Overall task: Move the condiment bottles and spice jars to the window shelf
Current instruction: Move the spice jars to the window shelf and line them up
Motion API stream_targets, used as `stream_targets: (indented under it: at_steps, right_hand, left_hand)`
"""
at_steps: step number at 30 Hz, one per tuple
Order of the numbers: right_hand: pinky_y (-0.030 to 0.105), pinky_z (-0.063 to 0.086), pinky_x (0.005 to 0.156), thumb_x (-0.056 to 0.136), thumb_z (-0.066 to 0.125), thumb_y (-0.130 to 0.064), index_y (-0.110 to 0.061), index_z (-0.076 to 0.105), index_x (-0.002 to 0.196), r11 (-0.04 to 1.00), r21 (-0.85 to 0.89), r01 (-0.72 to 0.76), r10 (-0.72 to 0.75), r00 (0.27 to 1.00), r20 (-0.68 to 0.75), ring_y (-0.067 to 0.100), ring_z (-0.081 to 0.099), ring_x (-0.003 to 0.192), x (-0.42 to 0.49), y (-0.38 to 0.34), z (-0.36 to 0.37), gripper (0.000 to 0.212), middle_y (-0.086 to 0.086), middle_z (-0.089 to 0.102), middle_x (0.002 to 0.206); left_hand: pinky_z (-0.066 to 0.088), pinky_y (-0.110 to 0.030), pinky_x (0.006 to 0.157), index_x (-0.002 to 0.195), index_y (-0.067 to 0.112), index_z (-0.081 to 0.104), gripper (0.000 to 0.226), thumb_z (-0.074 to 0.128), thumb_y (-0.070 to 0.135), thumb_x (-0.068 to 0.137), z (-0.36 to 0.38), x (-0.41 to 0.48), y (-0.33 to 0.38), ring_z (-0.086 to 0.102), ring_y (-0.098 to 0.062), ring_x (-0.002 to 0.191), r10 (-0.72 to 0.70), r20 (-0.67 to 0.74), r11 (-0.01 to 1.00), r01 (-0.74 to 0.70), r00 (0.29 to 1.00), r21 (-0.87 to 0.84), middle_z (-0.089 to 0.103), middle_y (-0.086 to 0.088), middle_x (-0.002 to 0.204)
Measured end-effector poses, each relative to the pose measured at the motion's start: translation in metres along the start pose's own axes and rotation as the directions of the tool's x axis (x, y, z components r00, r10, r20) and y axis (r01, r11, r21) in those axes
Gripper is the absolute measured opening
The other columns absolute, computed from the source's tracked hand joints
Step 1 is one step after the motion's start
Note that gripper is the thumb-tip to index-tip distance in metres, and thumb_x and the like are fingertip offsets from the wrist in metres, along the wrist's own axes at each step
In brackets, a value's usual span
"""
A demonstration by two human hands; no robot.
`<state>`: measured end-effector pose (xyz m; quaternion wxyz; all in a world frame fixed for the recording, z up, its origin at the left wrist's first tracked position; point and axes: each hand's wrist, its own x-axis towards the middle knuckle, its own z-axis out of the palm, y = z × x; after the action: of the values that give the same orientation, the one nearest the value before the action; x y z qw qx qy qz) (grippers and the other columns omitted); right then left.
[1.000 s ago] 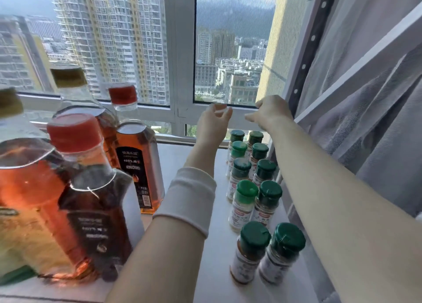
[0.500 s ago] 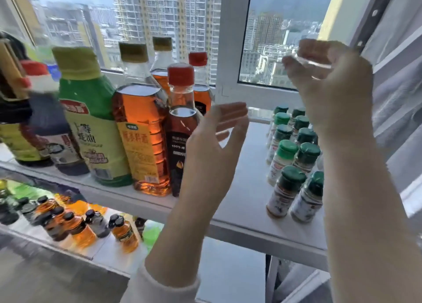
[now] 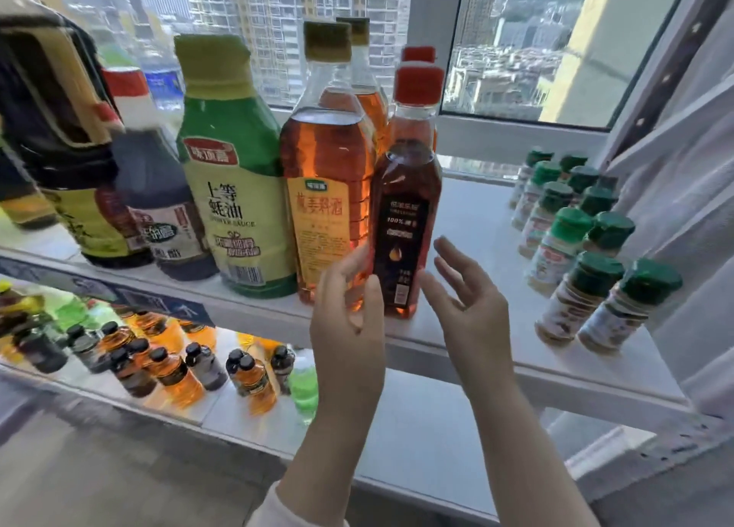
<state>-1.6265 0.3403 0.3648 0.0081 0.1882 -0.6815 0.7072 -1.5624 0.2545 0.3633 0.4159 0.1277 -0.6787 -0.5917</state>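
On the white window shelf (image 3: 476, 224) stands a row of condiment bottles: a dark bottle (image 3: 159, 208), a green oyster sauce bottle (image 3: 234, 192), an amber bottle (image 3: 325, 192) and a red-capped oil bottle (image 3: 405, 216) at the front. Several green-lidded spice jars (image 3: 572, 248) stand in two rows at the shelf's right end. My left hand (image 3: 349, 324) and my right hand (image 3: 472, 312) hover with relaxed fingers on either side of the red-capped bottle's base. Neither hand holds anything.
A lower shelf (image 3: 417, 427) carries several small amber and dark bottles (image 3: 170, 367) at the left. Behind the shelf is the window frame (image 3: 516, 133). A pale curtain (image 3: 683, 169) hangs at the right, close to the spice jars.
Both hands have come back down from the window frame and curtain to the front of the shelf. They now sit low beside the red-capped bottle. The view has pulled back and dropped.
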Motion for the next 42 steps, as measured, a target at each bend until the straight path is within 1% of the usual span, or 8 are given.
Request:
stream_targets:
  at_steps: [3, 9, 17, 22, 25, 32, 38, 42]
  right_hand:
    - [0.025, 0.049, 0.095, 0.079, 0.071, -0.009, -0.032, 0.055, 0.117, 1.000, 0.012, -0.002, 0.001, 0.999, 0.036, 0.001, 0.057, 0.113, 0.007, 0.002, 0.007, 0.047, -0.018, 0.063, 0.114]
    - [0.013, 0.051, 0.074, 0.073, 0.074, 0.000, -0.032, 0.060, 0.107, 0.998, 0.035, 0.058, -0.057, 0.998, -0.017, 0.003, 0.065, 0.100, 0.012, 0.005, 0.004, 0.049, -0.022, 0.069, 0.098]
    - [0.013, 0.051, 0.071, 0.072, 0.072, -0.001, -0.033, 0.060, 0.106, 0.998, 0.032, 0.062, -0.060, 0.996, -0.060, 0.002, 0.065, 0.098, 0.010, 0.003, -0.018, 0.048, -0.026, 0.070, 0.092]
    - [0.012, 0.050, 0.070, 0.072, 0.071, -0.001, -0.035, 0.058, 0.106, 0.998, 0.035, 0.055, -0.052, 0.996, -0.078, -0.002, 0.064, 0.098, 0.008, 0.005, -0.039, 0.049, -0.030, 0.069, 0.091]
    - [0.012, 0.051, 0.070, 0.075, 0.070, -0.001, -0.038, 0.058, 0.105, 0.998, 0.046, 0.049, -0.045, 0.995, -0.085, -0.001, 0.063, 0.100, 0.008, 0.008, -0.048, 0.050, -0.029, 0.069, 0.093]
    - [0.010, 0.050, 0.067, 0.074, 0.070, -0.003, -0.038, 0.059, 0.107, 0.997, 0.070, 0.045, -0.041, 0.998, -0.057, -0.002, 0.062, 0.102, 0.010, 0.010, -0.055, 0.049, -0.028, 0.069, 0.096]
    - [0.010, 0.050, 0.069, 0.070, 0.070, -0.003, -0.036, 0.059, 0.105, 0.994, 0.101, 0.042, -0.037, 0.998, -0.050, -0.002, 0.063, 0.101, 0.010, 0.010, -0.056, 0.048, -0.027, 0.069, 0.095]
    - [0.023, 0.055, 0.083, 0.064, 0.075, -0.019, -0.037, 0.056, 0.106, 0.996, 0.080, 0.032, -0.031, 0.999, -0.015, -0.005, 0.061, 0.103, 0.012, 0.008, -0.056, 0.050, -0.030, 0.067, 0.099]
  left_hand:
    - [0.041, -0.007, 0.085, 0.119, 0.033, 0.053, 0.030, 0.044, 0.026, 0.091, -0.007, 0.001, -0.009, 0.051, -0.001, 0.115, 0.005, 0.037, 1.000, -0.005, 0.999, -0.002, 0.058, 0.014, 0.120]
    - [0.039, -0.011, 0.095, 0.124, 0.023, 0.054, 0.033, 0.044, 0.025, 0.093, -0.007, -0.002, -0.020, 0.046, -0.002, 0.121, 0.041, 0.077, 0.999, -0.041, 0.996, 0.000, 0.054, 0.013, 0.125]
    - [0.038, -0.005, 0.088, 0.121, 0.029, 0.052, 0.032, 0.038, 0.028, 0.093, 0.018, -0.009, -0.018, 0.046, 0.008, 0.117, -0.075, 0.132, 0.980, 0.097, 0.988, -0.171, 0.054, 0.018, 0.124]
    - [0.037, -0.022, 0.104, 0.127, 0.030, 0.047, 0.037, 0.035, 0.043, 0.094, 0.037, 0.004, -0.025, 0.044, -0.002, 0.126, -0.210, 0.150, 0.954, 0.236, 0.966, -0.183, 0.050, 0.014, 0.133]
    - [0.024, -0.034, 0.115, 0.140, 0.033, 0.034, 0.062, 0.028, 0.058, 0.083, 0.047, 0.022, -0.026, 0.031, -0.006, 0.136, -0.300, 0.174, 0.931, 0.327, 0.938, -0.158, 0.035, 0.011, 0.147]
    - [0.015, -0.021, 0.102, 0.146, 0.029, 0.017, 0.058, 0.017, 0.052, 0.094, 0.071, 0.060, -0.010, 0.019, -0.011, 0.140, -0.386, 0.167, 0.915, 0.400, 0.907, -0.059, 0.020, 0.006, 0.154]
    - [0.004, -0.039, 0.115, 0.147, 0.025, 0.015, 0.072, 0.015, 0.059, 0.084, 0.080, 0.068, -0.017, 0.001, -0.016, 0.144, -0.390, 0.086, 0.920, 0.391, 0.917, 0.005, 0.004, 0.002, 0.157]
    - [0.010, -0.037, 0.114, 0.147, 0.025, 0.018, 0.057, 0.018, 0.049, 0.095, 0.079, 0.071, -0.019, 0.007, -0.017, 0.144, -0.398, 0.082, 0.917, 0.399, 0.914, 0.002, 0.008, 0.003, 0.156]
